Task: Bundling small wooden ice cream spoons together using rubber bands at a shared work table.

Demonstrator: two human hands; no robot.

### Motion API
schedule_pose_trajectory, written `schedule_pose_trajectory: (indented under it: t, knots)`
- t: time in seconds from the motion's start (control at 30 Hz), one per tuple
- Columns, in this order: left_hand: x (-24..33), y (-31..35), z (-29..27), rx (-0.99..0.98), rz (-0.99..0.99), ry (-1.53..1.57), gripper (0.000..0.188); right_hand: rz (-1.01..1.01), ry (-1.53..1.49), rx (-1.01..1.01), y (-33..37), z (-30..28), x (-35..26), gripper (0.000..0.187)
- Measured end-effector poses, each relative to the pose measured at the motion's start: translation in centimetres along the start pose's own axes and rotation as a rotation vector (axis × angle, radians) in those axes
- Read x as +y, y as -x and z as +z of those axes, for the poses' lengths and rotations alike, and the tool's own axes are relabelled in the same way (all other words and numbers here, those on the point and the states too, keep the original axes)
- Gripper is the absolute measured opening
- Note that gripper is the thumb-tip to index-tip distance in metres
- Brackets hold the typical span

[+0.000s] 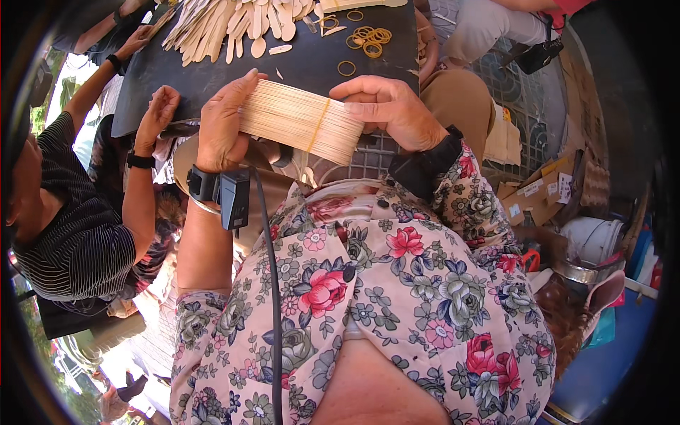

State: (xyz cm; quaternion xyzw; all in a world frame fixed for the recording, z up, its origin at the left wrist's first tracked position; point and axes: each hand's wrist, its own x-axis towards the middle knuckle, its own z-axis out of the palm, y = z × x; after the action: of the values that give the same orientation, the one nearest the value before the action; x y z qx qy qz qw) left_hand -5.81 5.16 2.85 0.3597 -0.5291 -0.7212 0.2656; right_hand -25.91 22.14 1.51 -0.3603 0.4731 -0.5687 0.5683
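At the near edge of a smooth dark desk [389, 67], above patterned flooring [372, 153], I hold a ridged block of pale wooden sticks [280, 117], yellow rubber band [319, 123] around it: left grip [225, 120] wrapped round one end, half-curled right grip [389, 106] pinching the other.

in the upper middle of the frame, the bundle of sticks [287, 117] is pale cream, lined with fine straight streaks and crossed by a mustard-yellow rubber band [319, 125]. the table [308, 64] at the top is black; the loose sticks [212, 28] on it are pale tan, the loose rubber bands [372, 48] amber. the floral shirt [425, 312] filling the lower middle is pale pink, patterned with red-pink roses, grey-green flowers and navy leaves. the cable [273, 304] over it is black. at left, the striped shirt [78, 244] is black with thin pale lines. at right, the box [540, 198] is brown.
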Motion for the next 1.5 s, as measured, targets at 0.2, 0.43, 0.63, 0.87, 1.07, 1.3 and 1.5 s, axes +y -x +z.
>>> schedule_pose_trajectory:
  t: [0.2,0.43,0.63,0.87,1.07,1.3,1.5]
  knots:
    - [-2.9,-1.6,-0.4,0.067,-0.074,0.331,0.028,-0.106,-0.093,0.262,-1.2,-0.6,1.3,0.033]
    - [-5.3,-1.2,0.6,0.071,0.745,-1.088,0.055,-0.455,0.709,0.603,-2.2,-2.2,3.1,0.034]
    - [-4.4,-1.0,0.7,-0.220,0.839,-1.374,0.078,-0.573,1.091,0.312,-0.3,-1.0,2.9,0.066]
    - [-5.1,-1.1,0.8,-0.193,0.856,-1.251,0.078,-0.622,1.178,0.277,-0.3,-1.2,3.4,0.070]
    - [-4.8,-1.3,0.7,-0.173,0.852,-1.204,0.077,-0.601,1.175,0.288,-0.6,-0.7,2.8,0.073]
    - [-2.0,-1.2,-0.8,-0.329,0.505,-0.840,0.087,-0.588,1.085,0.324,-1.3,-0.2,2.3,0.076]
    - [0.2,-0.3,-1.9,-0.388,0.261,-0.294,0.099,-0.389,0.500,0.343,-0.5,0.3,1.7,0.079]
